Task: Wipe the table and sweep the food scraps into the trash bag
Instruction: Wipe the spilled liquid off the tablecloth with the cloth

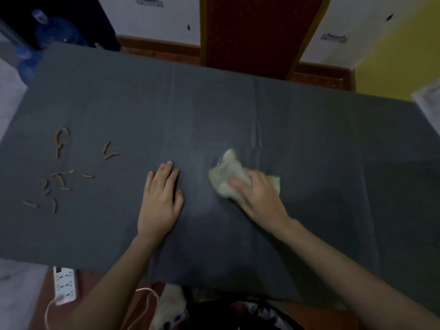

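Note:
A dark grey cloth covers the table (309, 129). My right hand (259, 196) presses a crumpled pale yellow rag (227, 175) onto the cloth near the middle, and both are blurred. My left hand (160, 198) lies flat on the cloth with straight fingers, just left of the rag and apart from it. Several thin orange-brown food scraps (59, 167) are scattered over the left part of the table, well left of my left hand. A faint wet smear shows on the cloth around the rag. No trash bag is in view.
A red chair back (257, 32) stands behind the table's far edge. Blue water bottles (54, 32) stand on the floor at the far left. A white power strip (64, 285) with a cable lies on the floor below the table's near left edge.

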### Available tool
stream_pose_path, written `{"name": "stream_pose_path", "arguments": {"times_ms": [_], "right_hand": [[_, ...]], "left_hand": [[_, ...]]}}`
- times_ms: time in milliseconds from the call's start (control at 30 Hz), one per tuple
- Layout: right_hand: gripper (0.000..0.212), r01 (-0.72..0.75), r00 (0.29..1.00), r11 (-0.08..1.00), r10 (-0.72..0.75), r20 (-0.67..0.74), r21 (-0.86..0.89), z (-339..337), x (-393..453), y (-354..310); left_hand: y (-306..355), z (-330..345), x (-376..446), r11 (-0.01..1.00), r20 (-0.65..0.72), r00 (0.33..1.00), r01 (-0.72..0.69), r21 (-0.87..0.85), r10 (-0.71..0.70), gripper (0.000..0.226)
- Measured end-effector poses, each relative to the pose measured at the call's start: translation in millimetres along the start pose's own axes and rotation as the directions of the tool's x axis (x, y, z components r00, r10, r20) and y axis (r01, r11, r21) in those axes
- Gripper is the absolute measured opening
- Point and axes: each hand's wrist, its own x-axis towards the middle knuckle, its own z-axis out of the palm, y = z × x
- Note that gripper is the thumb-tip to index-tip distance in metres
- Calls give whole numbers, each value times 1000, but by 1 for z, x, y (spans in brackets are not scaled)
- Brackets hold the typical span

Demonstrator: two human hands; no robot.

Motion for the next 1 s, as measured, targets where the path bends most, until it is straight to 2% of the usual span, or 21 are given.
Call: {"name": "stream_pose_path", "arguments": {"times_ms": [100, 167, 200, 233, 300, 333, 400, 433, 500, 567, 633, 667, 700, 733, 767, 800, 867, 933, 1000], "right_hand": [[33, 339, 928, 940, -340, 153, 33, -5, -42, 1], [26, 396, 904, 918, -390, 175, 3, -18, -48, 26], [25, 370, 919, 928, -359, 162, -46, -24, -45, 42], [25, 304, 947, 947, -289, 142, -101, -30, -39, 60], [32, 46, 998, 989, -38, 56, -143, -40, -18, 86], [34, -114, 993, 983, 111, -28, -145, -40, -3, 93], [36, -385, 915, 914, 361, -180, -130, -34, 31, 93], [36, -456, 879, 883, 428, -211, -113, -28, 47, 85], [36, -456, 879, 885, 431, -204, -94, -16, 71, 58], [34, -312, 944, 948, 303, -133, -61, -5, 75, 27], [33, -78, 996, 997, 77, -48, -8, 3, 61, 5], [32, 73, 997, 997, -73, -6, 19, 4, 49, 0], [30, 245, 966, 969, -247, 72, 36, 2, 37, 0], [27, 410, 901, 912, -409, 146, 27, 0, 28, 7], [25, 510, 834, 859, -507, 217, 45, -7, 26, 17], [24, 517, 815, 854, -509, 278, 48, -14, 30, 29], [25, 382, 881, 924, -369, 295, 14, -27, 47, 61], [27, 259, 947, 956, -223, 231, -136, -36, 66, 90], [37, -39, 995, 977, 57, 81, -209, -37, 83, 101]], "left_hand": [[-1, 0, 0, 1000, 1, 1000, -4, 2, 4, 50], [-2, 1, 0, 1000, -2, 1000, -3, -4, 3, 49], [-2, 1, 0, 1000, -3, 1000, -3, -7, 3, 49], [-2, 1, 0, 1000, -3, 1000, -5, -8, 5, 49], [-2, 2, 0, 1000, -6, 1000, -4, -7, 4, 49], [-2, 1, 0, 1000, -5, 1000, -1, -6, 1, 49], [-1, 0, 0, 1000, 2, 1000, 5, -6, -5, 49], [-1, 0, 0, 1000, 5, 1000, 7, -5, -7, 49], [0, -1, 0, 1000, 15, 1000, 0, 3, 0, 50], [-1, -2, -2, 1000, 37, 999, -11, 10, 10, 51], [-3, -4, -3, 1000, 51, 999, -18, 9, 17, 52], [-3, -5, -3, 1000, 53, 998, -21, 11, 21, 52], [-3, -6, -3, 1000, 55, 998, -25, 13, 24, 52], [-3, -6, -3, 1000, 58, 998, -26, 15, 25, 53], [-2, -7, -3, 1000, 58, 998, -24, 17, 23, 53], [-1, -7, -3, 1000, 60, 998, -21, 20, 19, 54], [-1, -5, -4, 1000, 63, 998, -17, 24, 15, 55], [1, -4, -6, 999, 64, 998, -6, 33, 4, 56], [5, -3, -6, 999, 68, 998, 11, 42, -13, 56]]}}
